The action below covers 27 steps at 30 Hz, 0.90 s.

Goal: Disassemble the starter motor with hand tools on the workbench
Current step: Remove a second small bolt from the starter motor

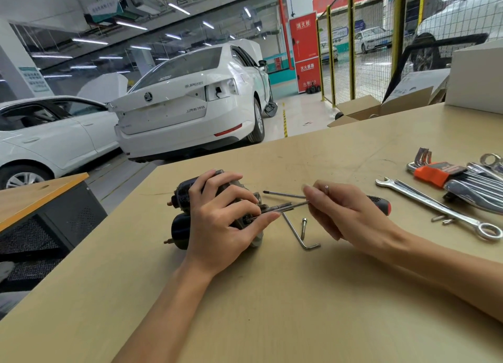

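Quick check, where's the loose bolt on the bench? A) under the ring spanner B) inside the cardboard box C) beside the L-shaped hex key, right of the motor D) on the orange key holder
C: the loose bolt lies on the bench beside the L-shaped hex key, just right of the starter motor.

Black motor (183, 199) under the left hand (217, 218); black-and-red screwdriver (381, 203) behind the right hand (345, 213); orange key holder (432, 173) farther right.
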Tool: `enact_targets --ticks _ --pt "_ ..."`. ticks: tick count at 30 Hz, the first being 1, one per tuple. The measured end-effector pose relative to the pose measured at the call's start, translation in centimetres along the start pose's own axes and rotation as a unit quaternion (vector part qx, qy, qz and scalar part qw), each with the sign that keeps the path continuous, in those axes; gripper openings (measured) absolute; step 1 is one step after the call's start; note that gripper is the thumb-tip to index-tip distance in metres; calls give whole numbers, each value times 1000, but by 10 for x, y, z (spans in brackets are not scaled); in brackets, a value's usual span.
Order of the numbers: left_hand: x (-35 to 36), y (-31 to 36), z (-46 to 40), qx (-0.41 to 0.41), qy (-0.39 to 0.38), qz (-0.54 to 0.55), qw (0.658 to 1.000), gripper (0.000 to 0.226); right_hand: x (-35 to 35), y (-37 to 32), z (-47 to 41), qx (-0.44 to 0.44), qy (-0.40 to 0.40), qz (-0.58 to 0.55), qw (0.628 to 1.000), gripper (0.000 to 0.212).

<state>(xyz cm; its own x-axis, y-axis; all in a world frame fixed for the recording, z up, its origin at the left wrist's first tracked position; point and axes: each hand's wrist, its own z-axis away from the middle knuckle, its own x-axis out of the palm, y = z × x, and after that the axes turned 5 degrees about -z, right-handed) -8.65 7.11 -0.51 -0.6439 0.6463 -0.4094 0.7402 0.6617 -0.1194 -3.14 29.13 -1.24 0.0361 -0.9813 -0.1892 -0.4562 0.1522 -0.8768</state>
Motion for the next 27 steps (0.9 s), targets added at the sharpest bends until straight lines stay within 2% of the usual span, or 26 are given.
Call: enact_targets --ticks 2,5,12,17,19,23,24,27 --pt "0 0 0 1 1 -1 1000 35 0 -5 0 35 -11 -60 998 57" --pt "0 -1 0 2 3 2 1000 35 0 -6 0 56 -26 -87 994 58" --pt "0 -2 0 2 -2 -2 1000 35 -2 -2 0 40 -14 -113 993 26" --pt "0 -2 1 1 -4 5 1000 36 -2 2 -2 45 4 -102 994 47" --pt "0 -1 0 -3 -7 9 1000 37 -2 2 -2 51 10 -98 994 48" --pt "0 0 0 -11 -8 12 1000 37 0 5 -4 95 44 -115 988 26" --pt "0 1 0 -11 -6 11 1000 37 -1 6 -6 115 52 -126 984 27" --pt "0 1 -1 -7 -2 6 1000 38 -5 6 -9 185 48 -153 970 54"
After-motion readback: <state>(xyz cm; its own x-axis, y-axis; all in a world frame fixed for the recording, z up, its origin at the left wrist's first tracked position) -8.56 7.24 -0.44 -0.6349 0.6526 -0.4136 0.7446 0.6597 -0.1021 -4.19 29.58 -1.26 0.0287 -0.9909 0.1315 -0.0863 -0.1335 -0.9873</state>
